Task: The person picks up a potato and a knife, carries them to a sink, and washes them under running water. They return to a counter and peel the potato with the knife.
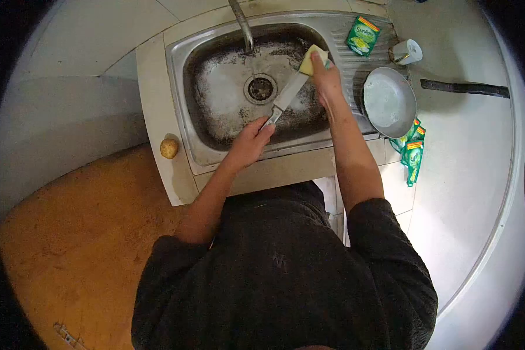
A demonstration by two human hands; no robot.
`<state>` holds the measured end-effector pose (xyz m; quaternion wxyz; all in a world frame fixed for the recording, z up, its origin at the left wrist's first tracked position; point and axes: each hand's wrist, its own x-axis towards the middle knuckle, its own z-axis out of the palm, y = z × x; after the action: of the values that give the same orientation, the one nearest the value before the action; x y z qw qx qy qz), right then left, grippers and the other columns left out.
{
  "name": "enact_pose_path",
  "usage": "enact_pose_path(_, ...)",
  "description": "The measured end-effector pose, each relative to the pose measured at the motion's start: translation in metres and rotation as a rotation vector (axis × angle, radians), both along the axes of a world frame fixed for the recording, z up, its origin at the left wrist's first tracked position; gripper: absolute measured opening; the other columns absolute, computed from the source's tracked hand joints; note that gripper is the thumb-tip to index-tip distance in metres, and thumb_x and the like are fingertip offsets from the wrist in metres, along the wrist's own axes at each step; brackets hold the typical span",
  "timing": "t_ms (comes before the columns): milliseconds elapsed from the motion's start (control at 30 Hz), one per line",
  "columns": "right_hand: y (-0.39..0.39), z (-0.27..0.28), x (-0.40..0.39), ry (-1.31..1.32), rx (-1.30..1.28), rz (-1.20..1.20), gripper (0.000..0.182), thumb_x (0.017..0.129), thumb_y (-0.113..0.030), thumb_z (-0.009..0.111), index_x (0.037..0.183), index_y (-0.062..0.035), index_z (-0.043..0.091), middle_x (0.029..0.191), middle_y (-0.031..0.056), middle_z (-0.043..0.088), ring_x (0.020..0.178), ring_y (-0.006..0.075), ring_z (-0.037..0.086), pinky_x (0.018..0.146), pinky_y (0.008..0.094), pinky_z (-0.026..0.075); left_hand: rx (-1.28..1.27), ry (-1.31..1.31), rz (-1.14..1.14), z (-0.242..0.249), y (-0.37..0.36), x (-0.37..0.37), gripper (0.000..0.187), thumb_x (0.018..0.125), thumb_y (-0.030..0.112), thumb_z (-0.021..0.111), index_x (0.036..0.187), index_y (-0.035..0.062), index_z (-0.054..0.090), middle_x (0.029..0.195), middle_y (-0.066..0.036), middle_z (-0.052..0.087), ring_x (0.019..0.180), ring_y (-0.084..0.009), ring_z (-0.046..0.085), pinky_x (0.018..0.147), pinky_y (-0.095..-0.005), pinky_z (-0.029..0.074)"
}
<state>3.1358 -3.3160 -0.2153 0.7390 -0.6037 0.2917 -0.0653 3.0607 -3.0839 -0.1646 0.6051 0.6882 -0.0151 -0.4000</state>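
Over the sink [178, 76], my left hand [251, 143] is closed round the handle of a knife [290, 93]. Its broad blade points up and to the right, towards my other hand. My right hand [325, 76] grips a yellow sponge [308, 63], which sits against the blade near its tip. Part of the sponge and the blade's end are hidden by the fingers. Below the blade lies the sink drain [260, 88]. The metal tap [242, 26] reaches over the basin from the back, with what looks like a thin stream under it.
On the right drainboard are a green Sunlight packet [363, 36], a white-topped cup [406, 52] and a round metal pan [389, 99]. Several green packets [413, 154] hang at the counter's right edge. A potato [169, 148] rests on the left tiles.
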Motion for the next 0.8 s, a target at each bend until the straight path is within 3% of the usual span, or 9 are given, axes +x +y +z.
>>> enact_pose_path(133, 0.03, 0.021, -0.015, -0.052, -0.08, 0.005, 0.039, 0.089, -0.032, 0.062, 0.104, 0.0039, 0.061, 0.091, 0.0091, 0.066, 0.079, 0.0157, 0.061, 0.07, 0.0293, 0.048, -0.06, 0.105, -0.003, -0.003, -0.005, 0.013, 0.035, 0.097, 0.028, 0.048, 0.125, 0.0069, 0.048, 0.069, 0.006, 0.04, 0.055, -0.0041, 0.035, 0.047, -0.0207, 0.031)
enact_pose_path(200, 0.054, 0.039, -0.033, 0.18, -0.206, 0.179, 0.04, 0.088, -0.032, 0.062, 0.104, 0.0048, 0.061, 0.092, 0.0111, 0.066, 0.081, 0.0166, 0.061, 0.072, 0.0291, 0.048, -0.059, 0.108, 0.032, -0.007, -0.01, 0.023, 0.036, 0.097, 0.028, 0.048, 0.125, 0.0068, 0.048, 0.068, 0.006, 0.04, 0.054, -0.0041, 0.034, 0.046, -0.0207, 0.031)
enact_pose_path(300, 0.058, 0.041, -0.044, 0.175, -0.077, 0.312, 0.04, 0.087, -0.031, 0.064, 0.105, 0.0049, 0.061, 0.093, 0.0115, 0.066, 0.082, 0.0173, 0.062, 0.073, 0.0292, 0.048, -0.063, 0.097, 0.027, -0.013, -0.009, 0.028, 0.035, 0.097, 0.028, 0.049, 0.124, 0.0066, 0.049, 0.067, 0.006, 0.04, 0.053, -0.0041, 0.035, 0.046, -0.0208, 0.031)
enact_pose_path(433, 0.035, 0.024, -0.033, 0.225, -0.115, 0.3, 0.04, 0.087, -0.031, 0.064, 0.105, 0.0044, 0.061, 0.093, 0.0107, 0.066, 0.08, 0.0172, 0.061, 0.071, 0.0293, 0.048, -0.084, 0.081, 0.017, -0.017, -0.013, 0.022, 0.034, 0.096, 0.028, 0.049, 0.123, 0.0064, 0.05, 0.067, 0.006, 0.042, 0.053, -0.004, 0.037, 0.046, -0.0208, 0.033)
enact_pose_path(500, 0.022, 0.016, -0.023, 0.113, -0.032, 0.034, 0.04, 0.088, -0.03, 0.063, 0.105, 0.005, 0.06, 0.093, 0.0105, 0.065, 0.078, 0.0174, 0.061, 0.069, 0.0295, 0.048, -0.056, 0.057, -0.018, -0.01, -0.013, 0.02, 0.032, 0.096, 0.028, 0.049, 0.118, 0.0061, 0.053, 0.066, 0.006, 0.041, 0.053, -0.0041, 0.037, 0.046, -0.0213, 0.032)
enact_pose_path(533, 0.017, 0.008, -0.019, 0.112, -0.029, 0.034, 0.04, 0.088, -0.03, 0.063, 0.105, 0.005, 0.06, 0.093, 0.0105, 0.065, 0.078, 0.0174, 0.061, 0.069, 0.0295, 0.048, -0.026, 0.029, -0.051, -0.006, -0.011, 0.02, 0.029, 0.096, 0.028, 0.05, 0.114, 0.0058, 0.055, 0.066, 0.007, 0.041, 0.054, -0.0042, 0.037, 0.046, -0.0218, 0.032)
enact_pose_path(600, 0.007, -0.005, -0.016, 0.028, -0.119, -0.159, 0.039, 0.089, -0.032, 0.06, 0.104, 0.004, 0.061, 0.091, 0.0098, 0.064, 0.077, 0.0159, 0.06, 0.066, 0.0294, 0.047, 0.024, 0.01, -0.082, -0.001, -0.009, 0.016, 0.031, 0.096, 0.029, 0.049, 0.117, 0.006, 0.054, 0.067, 0.006, 0.041, 0.054, -0.004, 0.037, 0.047, -0.0211, 0.033)
enact_pose_path(700, -0.004, -0.001, -0.017, -0.046, 0.004, -0.247, 0.041, 0.09, -0.034, 0.058, 0.105, 0.0037, 0.06, 0.09, 0.0093, 0.064, 0.077, 0.0155, 0.059, 0.067, 0.03, 0.047, 0.034, 0.036, -0.089, -0.008, -0.002, 0.013, 0.033, 0.096, 0.03, 0.049, 0.117, 0.0057, 0.054, 0.067, 0.006, 0.042, 0.053, -0.004, 0.037, 0.047, -0.0207, 0.033)
enact_pose_path(800, 0.014, 0.011, -0.036, 0.07, 0.002, -0.131, 0.044, 0.09, -0.038, 0.058, 0.103, 0.0031, 0.06, 0.089, 0.0085, 0.063, 0.077, 0.0149, 0.059, 0.068, 0.0301, 0.046, 0.017, 0.065, -0.071, -0.01, -0.003, 0.015, 0.031, 0.096, 0.031, 0.049, 0.11, 0.0049, 0.056, 0.066, 0.005, 0.043, 0.052, -0.0042, 0.037, 0.046, -0.0211, 0.033)
